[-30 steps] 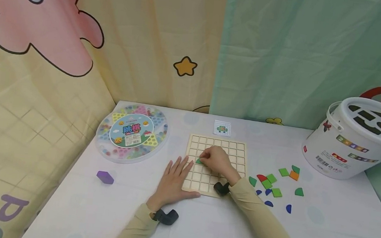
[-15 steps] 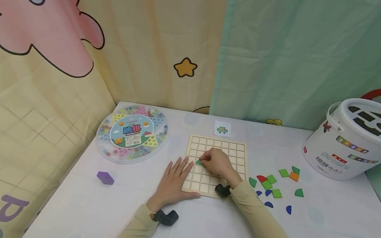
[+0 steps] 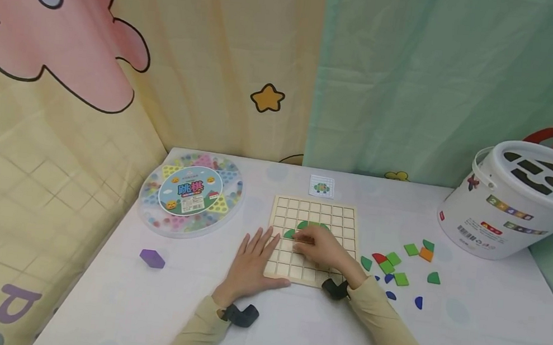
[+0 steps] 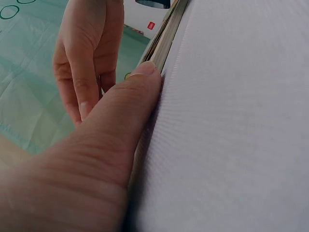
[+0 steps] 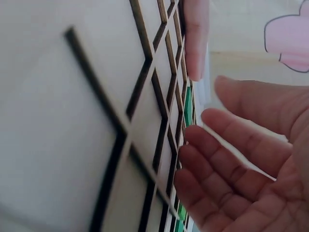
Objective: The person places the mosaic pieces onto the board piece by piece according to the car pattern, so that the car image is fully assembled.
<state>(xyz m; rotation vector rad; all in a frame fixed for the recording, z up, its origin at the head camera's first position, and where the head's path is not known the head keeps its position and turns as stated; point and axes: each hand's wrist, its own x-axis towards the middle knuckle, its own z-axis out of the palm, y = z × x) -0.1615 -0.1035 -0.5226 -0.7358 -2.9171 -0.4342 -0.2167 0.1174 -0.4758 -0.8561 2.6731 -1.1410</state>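
A wooden grid board (image 3: 291,272) lies on the table. My left hand (image 3: 248,268) rests with spread, straight fingers at its left edge; the left wrist view shows the thumb (image 4: 125,106) along the board's near edge. Over the middle of the board is my right hand (image 3: 324,249). In the right wrist view its thumb and fingers (image 5: 231,169) stand apart, relaxed, with nothing between them. Just left of its fingertips a green quarter-round piece (image 3: 289,234) sits in a square. More green pieces (image 3: 303,224) form a row behind the hand, partly hidden by it.
Loose green, red, orange and blue pieces (image 3: 401,279) lie right of the board. A small pattern card (image 3: 322,187) is behind it. Further out are a white bucket (image 3: 479,222), a round Chinese checkers box (image 3: 191,189) and a purple block (image 3: 153,258).
My right hand has let go of the green quarter-round piece and drawn back a little, right and nearer. The row of green pieces behind it now shows. My left hand stays put.
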